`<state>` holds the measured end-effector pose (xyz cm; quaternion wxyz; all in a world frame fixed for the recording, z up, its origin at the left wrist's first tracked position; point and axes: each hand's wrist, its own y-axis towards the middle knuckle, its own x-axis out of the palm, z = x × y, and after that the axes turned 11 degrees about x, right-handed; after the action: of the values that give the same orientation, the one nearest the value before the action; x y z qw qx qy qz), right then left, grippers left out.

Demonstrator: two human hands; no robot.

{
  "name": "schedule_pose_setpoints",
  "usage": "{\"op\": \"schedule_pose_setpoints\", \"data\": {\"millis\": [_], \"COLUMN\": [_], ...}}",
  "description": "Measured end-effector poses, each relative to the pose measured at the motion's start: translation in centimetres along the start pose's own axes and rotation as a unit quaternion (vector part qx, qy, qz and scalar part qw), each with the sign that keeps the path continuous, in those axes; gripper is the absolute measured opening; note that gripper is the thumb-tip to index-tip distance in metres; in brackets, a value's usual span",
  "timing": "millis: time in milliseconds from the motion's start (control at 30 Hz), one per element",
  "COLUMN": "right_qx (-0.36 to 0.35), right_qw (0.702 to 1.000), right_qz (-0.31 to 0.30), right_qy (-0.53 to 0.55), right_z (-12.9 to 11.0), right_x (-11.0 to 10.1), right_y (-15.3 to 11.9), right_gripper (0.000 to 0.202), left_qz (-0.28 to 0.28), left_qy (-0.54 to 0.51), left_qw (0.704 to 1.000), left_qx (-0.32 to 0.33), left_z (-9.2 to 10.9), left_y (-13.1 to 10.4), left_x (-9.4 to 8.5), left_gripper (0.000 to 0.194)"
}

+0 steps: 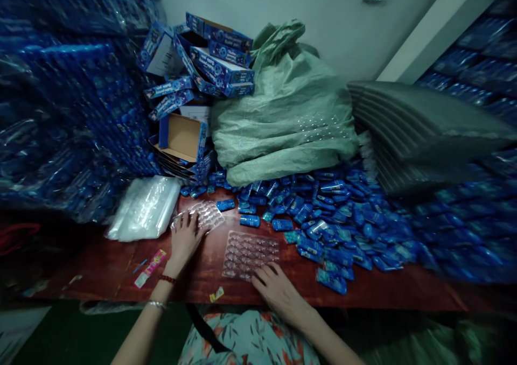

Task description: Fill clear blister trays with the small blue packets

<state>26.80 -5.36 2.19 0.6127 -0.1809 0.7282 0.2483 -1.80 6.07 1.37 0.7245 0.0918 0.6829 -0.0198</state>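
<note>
My left hand [186, 242] rests with its fingers spread on the near left part of a clear plastic blister tray [208, 217]. It covers that part of the tray. A second clear blister tray [250, 252] with rows of round cavities lies flat on the table. On its near right corner lie the fingertips of my right hand [280, 295], slightly bent and apart. Small blue packets [250, 221] lie just beyond the trays, and a large loose heap of blue packets [335, 209] spreads to the right.
A stack of clear plastic bags [145, 209] lies left of my left hand. Blue cardboard display boxes [181, 136] pile up behind. A green woven sack [286, 117] and grey foam sheets [420, 123] stand at the back. A pink wrapper strip [150, 268] lies near the front edge.
</note>
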Motion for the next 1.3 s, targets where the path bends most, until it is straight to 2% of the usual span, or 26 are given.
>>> {"op": "schedule_pose_setpoints", "data": {"millis": [100,167,233,267,367,433,533,600,700,800,867,967,1033,1100,1167,1200,1300], "right_qx": [0.017,0.064,0.143,0.183,0.253,0.256,0.245,0.242,0.246,0.271,0.296,0.347,0.392,0.428,0.440,0.435,0.409], "right_qw": [0.997,0.990,0.978,0.971,0.962,0.965,0.969,0.969,0.969,0.955,0.920,0.825,0.741,0.672,0.633,0.620,0.609], "right_qz": [0.047,0.082,0.104,0.106,0.073,0.023,-0.030,-0.034,-0.021,0.032,0.068,0.054,0.028,0.011,-0.002,-0.009,-0.017], "right_qy": [0.059,0.093,0.114,0.112,0.077,0.048,0.018,0.014,0.021,0.120,0.248,0.443,0.544,0.604,0.637,0.653,0.679], "right_z": [0.2,1.1,2.4,3.2,5.2,5.9,6.2,6.2,6.6,7.6,8.1,7.9,7.0,5.8,4.6,4.1,3.4], "right_x": [-0.2,-0.4,-0.8,-1.0,-1.6,-1.7,-1.6,-1.6,-1.9,-2.8,-3.3,-3.3,-2.8,-2.1,-1.6,-1.4,-1.1], "right_y": [1.5,2.7,4.2,5.0,7.9,9.7,11.4,11.9,11.3,9.2,7.2,4.3,2.9,1.9,1.4,1.2,0.8], "right_gripper": [0.017,0.019,0.020,0.021,0.023,0.024,0.027,0.025,0.024,0.026,0.028,0.042,0.049,0.046,0.043,0.042,0.050], "left_qz": [0.040,0.083,0.117,0.121,0.075,0.028,-0.034,-0.055,-0.055,-0.044,-0.039,-0.017,-0.032,-0.089,-0.135,-0.141,-0.140], "left_qy": [0.001,-0.009,-0.030,-0.044,-0.064,-0.048,-0.032,-0.041,-0.067,-0.103,-0.125,-0.263,-0.411,-0.524,-0.576,-0.584,-0.575], "left_qw": [0.997,0.993,0.991,0.992,0.990,0.992,0.995,0.992,0.986,0.982,0.979,0.955,0.904,0.844,0.804,0.797,0.800], "left_qx": [-0.065,-0.083,-0.052,-0.014,0.103,0.109,0.085,0.102,0.139,0.155,0.154,0.137,0.110,0.076,0.057,0.061,0.102], "left_z": [1.5,2.5,3.8,4.5,6.5,7.2,7.3,6.9,6.2,5.6,5.1,4.9,5.3,5.9,6.5,6.8,7.0], "left_y": [1.0,1.6,2.1,2.3,3.9,5.6,8.5,10.2,11.5,11.3,10.4,8.0,6.3,4.7,3.3,2.8,1.5], "left_x": [-0.2,-0.6,-1.5,-2.0,-3.3,-3.6,-3.1,-2.5,-2.2,-3.0,-3.6,-4.2,-4.3,-4.3,-4.4,-4.4,-4.4], "left_gripper": [0.062,0.059,0.049,0.042,0.029,0.029,0.035,0.035,0.026,0.019,0.021,0.026,0.032,0.039,0.043,0.045,0.044]}}
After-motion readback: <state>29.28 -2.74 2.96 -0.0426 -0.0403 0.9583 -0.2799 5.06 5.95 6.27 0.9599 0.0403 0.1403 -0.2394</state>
